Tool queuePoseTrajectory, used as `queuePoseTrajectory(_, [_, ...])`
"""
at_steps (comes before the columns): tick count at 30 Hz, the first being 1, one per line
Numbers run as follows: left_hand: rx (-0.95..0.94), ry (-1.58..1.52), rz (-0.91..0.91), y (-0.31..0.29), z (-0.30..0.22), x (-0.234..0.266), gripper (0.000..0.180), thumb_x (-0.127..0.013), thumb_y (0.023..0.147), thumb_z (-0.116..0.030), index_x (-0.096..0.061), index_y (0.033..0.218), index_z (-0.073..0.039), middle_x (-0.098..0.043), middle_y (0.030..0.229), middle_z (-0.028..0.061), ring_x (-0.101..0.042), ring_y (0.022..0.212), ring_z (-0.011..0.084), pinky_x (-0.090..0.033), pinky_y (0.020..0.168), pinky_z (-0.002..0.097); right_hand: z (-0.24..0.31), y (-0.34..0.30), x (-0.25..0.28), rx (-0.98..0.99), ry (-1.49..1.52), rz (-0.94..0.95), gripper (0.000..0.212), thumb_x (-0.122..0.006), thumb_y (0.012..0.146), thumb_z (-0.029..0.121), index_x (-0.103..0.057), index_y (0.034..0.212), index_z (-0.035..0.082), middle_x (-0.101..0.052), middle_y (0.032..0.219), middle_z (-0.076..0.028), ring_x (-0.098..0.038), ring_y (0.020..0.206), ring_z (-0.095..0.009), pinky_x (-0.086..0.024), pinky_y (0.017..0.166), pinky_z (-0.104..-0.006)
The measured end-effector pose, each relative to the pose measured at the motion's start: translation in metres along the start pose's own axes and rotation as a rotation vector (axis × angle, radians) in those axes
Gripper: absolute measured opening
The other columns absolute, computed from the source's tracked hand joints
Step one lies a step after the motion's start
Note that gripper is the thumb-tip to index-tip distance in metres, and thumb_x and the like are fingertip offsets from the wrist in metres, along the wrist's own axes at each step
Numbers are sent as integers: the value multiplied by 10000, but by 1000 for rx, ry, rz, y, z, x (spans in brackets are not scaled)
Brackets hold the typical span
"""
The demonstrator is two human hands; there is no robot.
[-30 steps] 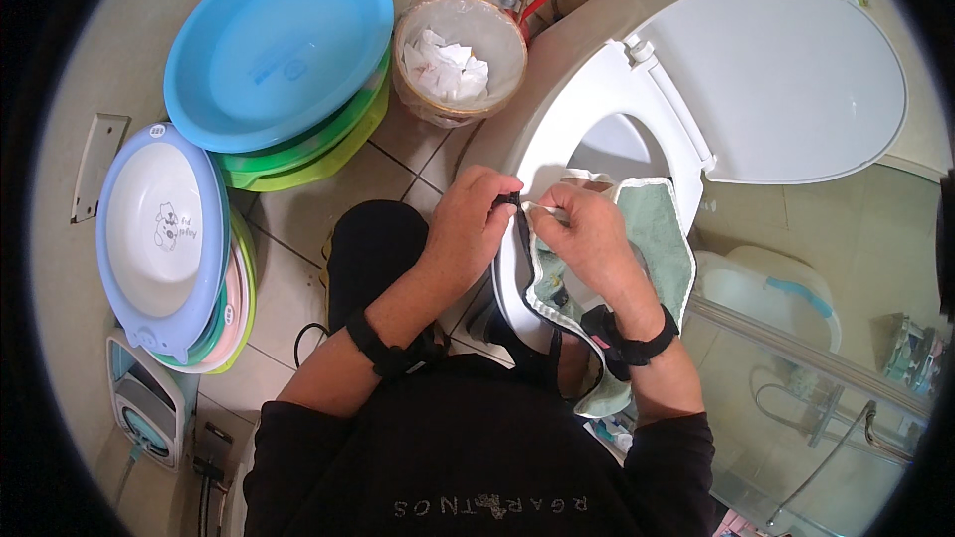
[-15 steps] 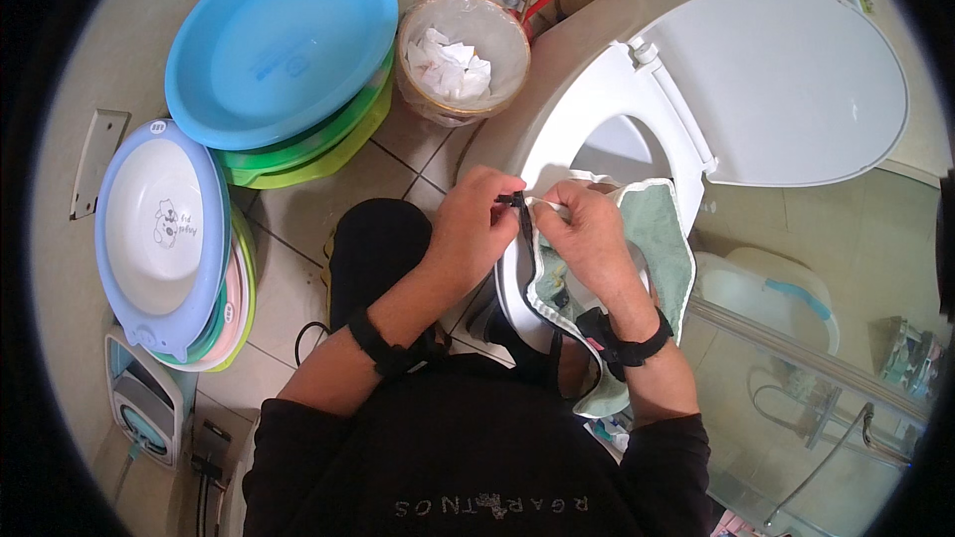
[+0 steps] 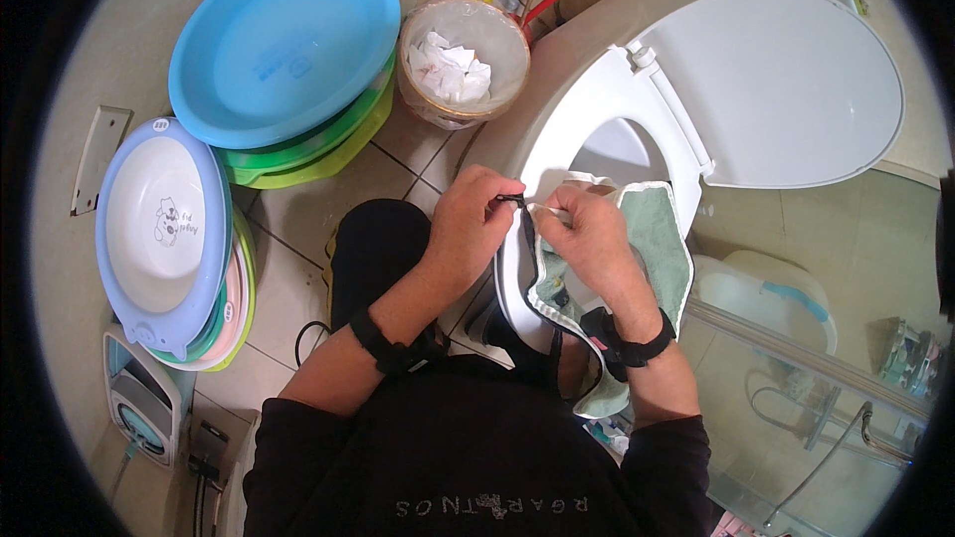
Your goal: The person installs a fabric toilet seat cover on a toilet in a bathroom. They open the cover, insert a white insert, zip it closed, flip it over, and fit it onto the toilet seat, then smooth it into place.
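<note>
The left hand (image 3: pixel 476 224) is placed over the near left edge of the white toilet seat (image 3: pixel 572 109). Its thumb and index finger are closed together, and between them they pinch the end of a thin black strap (image 3: pixel 528 231). The other fingers of this hand are curled inward.

The right hand (image 3: pixel 592 229) is just beside it, on the right. Its thumb and bent index finger are pressed together on the white border of a green cloth (image 3: pixel 662 229); how the remaining fingers are placed I cannot tell, because the back of the hand covers them. The cloth lies across the front part of the seat, partly under the right hand and forearm, and its lower corner hangs down near the person's body. The strap runs down along the left border of the cloth.

Each wrist wears a black band. The toilet lid (image 3: pixel 786 89) is raised. To the left of the toilet stands a bin (image 3: pixel 502 40) with crumpled white tissues (image 3: pixel 450 70) inside, and farther left a round blue basin (image 3: pixel 284 45) rests on top of green ones.
</note>
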State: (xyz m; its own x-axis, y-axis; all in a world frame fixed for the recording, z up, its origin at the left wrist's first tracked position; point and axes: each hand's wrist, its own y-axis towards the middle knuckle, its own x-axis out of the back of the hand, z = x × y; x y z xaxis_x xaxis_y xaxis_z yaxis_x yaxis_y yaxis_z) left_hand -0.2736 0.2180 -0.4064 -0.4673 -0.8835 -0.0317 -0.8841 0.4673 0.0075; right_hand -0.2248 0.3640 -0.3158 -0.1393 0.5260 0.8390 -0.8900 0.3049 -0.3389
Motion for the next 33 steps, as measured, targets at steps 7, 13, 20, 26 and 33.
queuePoseTrajectory(7, [-83,66,-20,1,4,-1,244,-617,806,65,-659,1019,-46,-579,916,82,-580,791,185,-476,680,280,-1,2,-2,-5,22,7,195,-654,846,200,-644,843,5,-598,672,-144,-593,631,-241,-468,616,-351])
queuePoseTrajectory(13, [-110,71,-26,3,5,-2,236,-606,803,68,-652,1007,-41,-580,911,92,-584,816,220,-475,728,308,0,3,-2,6,42,-18,203,-655,850,204,-645,844,2,-603,679,-143,-594,627,-234,-468,605,-342])
queuePoseTrajectory(20, [-106,48,12,4,7,-2,221,-593,812,59,-657,1002,-33,-589,917,100,-590,843,241,-473,754,325,-2,2,-3,55,22,-53,189,-659,847,190,-639,876,4,-613,696,-139,-591,604,-219,-472,586,-335])
queuePoseTrajectory(26, [-123,52,37,5,8,-2,231,-589,822,49,-665,1023,-34,-591,923,103,-588,835,244,-472,745,326,-2,2,-2,45,67,-15,157,-645,820,192,-656,860,41,-608,658,-149,-622,641,-330,-487,622,-425])
queuePoseTrajectory(33, [12,-71,-20,4,7,-1,252,-557,846,42,-665,1064,-27,-579,934,96,-585,836,202,-475,750,309,3,-9,1,41,171,97,139,-642,828,150,-642,871,19,-627,805,-172,-629,696,-328,-485,633,-394])
